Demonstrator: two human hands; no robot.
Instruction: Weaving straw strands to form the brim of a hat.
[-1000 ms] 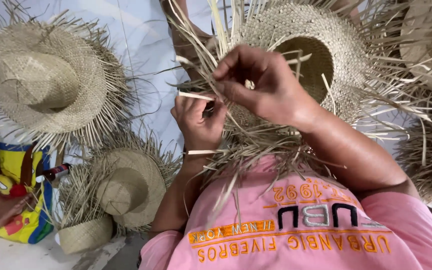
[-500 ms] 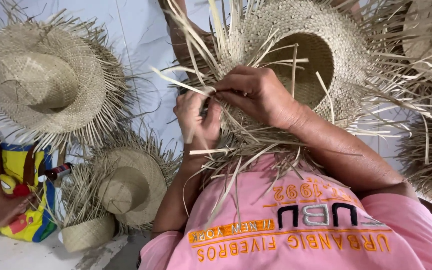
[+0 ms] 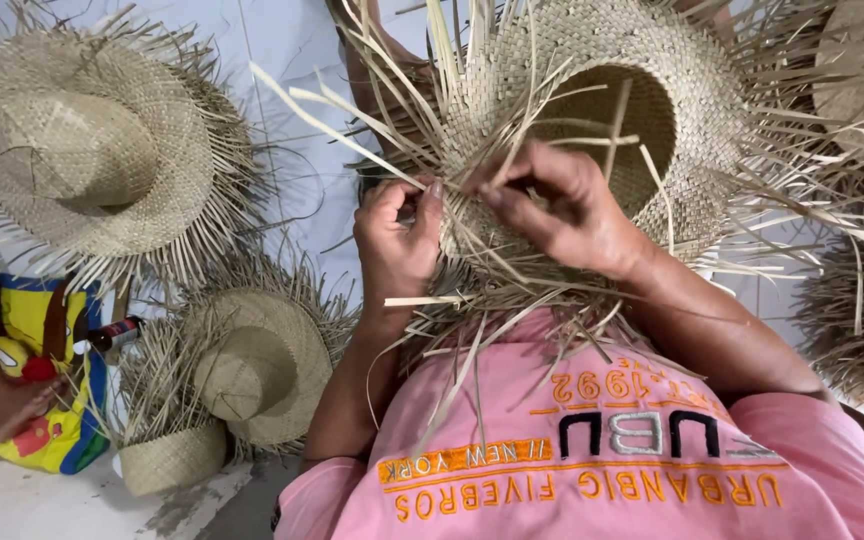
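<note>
Straw strands (image 3: 472, 230) at the unfinished hat (image 3: 602, 110) brim: I see my left hand (image 3: 397, 240) and right hand (image 3: 562, 205) pinching them, loose ends crowding around.

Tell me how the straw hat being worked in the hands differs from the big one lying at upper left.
The hat in the hands is turned so its hollow crown shows; the hat at upper left lies crown up. The held one's brim is unfinished on the near side, with long loose strips where the left hand and right hand pinch them; the other has a full woven brim with a fringe. Both are pale woven straw.
</note>
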